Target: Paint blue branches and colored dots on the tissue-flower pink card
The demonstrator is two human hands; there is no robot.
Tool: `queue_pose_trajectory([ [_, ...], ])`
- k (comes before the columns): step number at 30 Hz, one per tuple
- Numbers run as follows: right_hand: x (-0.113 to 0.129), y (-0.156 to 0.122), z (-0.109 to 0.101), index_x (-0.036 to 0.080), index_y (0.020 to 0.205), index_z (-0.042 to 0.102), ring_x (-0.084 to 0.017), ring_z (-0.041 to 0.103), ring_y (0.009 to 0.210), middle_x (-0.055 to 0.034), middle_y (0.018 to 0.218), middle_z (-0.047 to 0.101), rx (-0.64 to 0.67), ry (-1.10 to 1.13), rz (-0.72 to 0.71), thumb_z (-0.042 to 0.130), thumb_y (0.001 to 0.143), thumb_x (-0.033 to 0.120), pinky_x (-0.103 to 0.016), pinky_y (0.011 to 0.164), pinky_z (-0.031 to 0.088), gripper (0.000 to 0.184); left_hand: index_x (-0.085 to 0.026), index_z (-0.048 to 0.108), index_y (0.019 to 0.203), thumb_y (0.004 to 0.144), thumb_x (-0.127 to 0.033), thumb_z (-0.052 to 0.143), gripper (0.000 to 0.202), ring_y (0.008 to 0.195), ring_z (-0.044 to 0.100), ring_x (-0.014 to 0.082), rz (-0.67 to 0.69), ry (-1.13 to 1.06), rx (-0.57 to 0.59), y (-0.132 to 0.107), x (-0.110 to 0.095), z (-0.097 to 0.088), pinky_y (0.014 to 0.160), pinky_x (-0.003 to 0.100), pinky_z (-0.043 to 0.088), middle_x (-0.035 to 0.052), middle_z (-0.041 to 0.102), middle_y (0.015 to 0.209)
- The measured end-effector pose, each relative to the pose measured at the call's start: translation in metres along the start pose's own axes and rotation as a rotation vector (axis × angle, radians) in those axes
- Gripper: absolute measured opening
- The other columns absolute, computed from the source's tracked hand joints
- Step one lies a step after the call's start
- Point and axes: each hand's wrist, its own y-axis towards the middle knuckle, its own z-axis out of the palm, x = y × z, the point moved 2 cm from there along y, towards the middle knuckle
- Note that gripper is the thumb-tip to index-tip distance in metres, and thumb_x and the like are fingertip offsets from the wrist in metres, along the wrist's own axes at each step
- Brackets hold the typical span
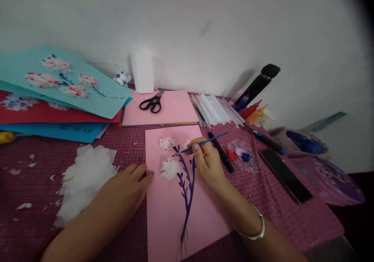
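Observation:
A thin blue paintbrush [210, 139] is pinched in my right hand [208, 162]. Its tip lies over the upper flowers of a pink sheet [163, 215], close to a painted dark blue stem [188, 203] with small leaves. White tissue flowers dabbed with red, one of them a tissue flower [170, 168] at mid-left, are stuck on the sheet; another is partly hidden behind my right fingers. My left hand [131, 182] rests flat at the sheet's left edge, fingers stretched out, holding nothing. Right of the sheet, a plastic palette [242, 162] carries red, lilac and blue paint.
White tissue pieces [87, 176] lie left of my arm. Black scissors [152, 103] sit on stacked pink paper [178, 106] at the back. A black marker [221, 152], a phone [286, 176], white sticks [213, 110] and paint tubes [254, 112] are on the right. Finished flower cards [108, 102] lean back left.

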Motion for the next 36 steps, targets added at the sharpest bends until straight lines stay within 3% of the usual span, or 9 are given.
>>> queue_pose_trajectory([
  [4, 0.008, 0.004, -0.002, 0.023, 0.087, 0.057, -0.018, 0.067, 0.070, -0.0016, 0.076, 0.069, 0.059, -0.038, -0.049, 0.042, 0.097, 0.021, -0.032, 0.070, 0.049, 0.018, -0.019, 0.066, 0.121, 0.087, -0.002, 0.043, 0.045, 0.111, 0.061, 0.0286, -0.016, -0.015, 0.049, 0.000, -0.001, -0.005, 0.099, 0.047, 0.052, 0.0114, 0.066, 0.123],
  [9, 0.002, 0.005, -0.002, 0.022, 0.086, 0.058, -0.018, 0.066, 0.071, -0.0021, 0.077, 0.070, 0.019, -0.073, -0.035, 0.043, 0.097, 0.021, -0.032, 0.072, 0.047, 0.020, -0.020, 0.069, 0.117, 0.088, -0.001, 0.042, 0.044, 0.112, 0.060, 0.0282, -0.043, -0.047, 0.081, 0.001, 0.000, -0.002, 0.099, 0.047, 0.052, 0.0113, 0.065, 0.124],
  [14, -0.005, 0.006, 0.005, 0.022, 0.082, 0.058, -0.017, 0.064, 0.069, -0.0010, 0.074, 0.069, 0.050, -0.087, -0.082, 0.042, 0.097, 0.022, -0.032, 0.074, 0.046, 0.022, -0.019, 0.070, 0.114, 0.088, 0.000, 0.041, 0.043, 0.110, 0.060, 0.0289, -0.036, -0.068, 0.045, -0.001, 0.003, 0.001, 0.097, 0.049, 0.053, 0.0105, 0.065, 0.121],
  [23, -0.005, -0.002, -0.014, 0.022, 0.084, 0.058, -0.017, 0.067, 0.068, -0.0016, 0.073, 0.069, -0.025, 0.006, 0.058, 0.045, 0.098, 0.027, -0.028, 0.064, 0.048, 0.020, -0.019, 0.068, 0.118, 0.086, 0.001, 0.043, 0.045, 0.116, 0.058, 0.0308, -0.011, -0.035, 0.052, 0.001, 0.003, 0.004, 0.098, 0.051, 0.052, 0.0095, 0.065, 0.123],
  [28, -0.002, -0.003, -0.010, 0.022, 0.078, 0.056, -0.016, 0.066, 0.062, -0.0005, 0.067, 0.067, 0.028, 0.029, 0.002, 0.045, 0.097, 0.026, -0.028, 0.061, 0.048, 0.022, -0.017, 0.069, 0.114, 0.087, -0.001, 0.045, 0.040, 0.117, 0.058, 0.0318, 0.006, -0.010, 0.033, 0.000, 0.002, 0.003, 0.099, 0.051, 0.052, 0.0110, 0.065, 0.123],
  [32, 0.000, -0.004, -0.012, 0.022, 0.082, 0.058, -0.016, 0.067, 0.063, -0.0011, 0.071, 0.069, -0.035, 0.056, 0.046, 0.046, 0.097, 0.028, -0.028, 0.062, 0.048, 0.020, -0.017, 0.071, 0.111, 0.087, -0.001, 0.047, 0.038, 0.115, 0.059, 0.0309, 0.008, -0.006, 0.025, -0.001, 0.002, 0.002, 0.099, 0.051, 0.052, 0.0113, 0.065, 0.122],
  [36, 0.004, -0.004, -0.010, 0.022, 0.079, 0.057, -0.016, 0.067, 0.065, -0.0010, 0.070, 0.069, 0.022, 0.043, -0.011, 0.045, 0.096, 0.025, -0.030, 0.065, 0.048, 0.021, -0.018, 0.069, 0.114, 0.089, -0.003, 0.047, 0.037, 0.114, 0.059, 0.0300, 0.003, -0.019, -0.005, -0.001, 0.003, 0.004, 0.097, 0.049, 0.053, 0.0107, 0.066, 0.120],
])
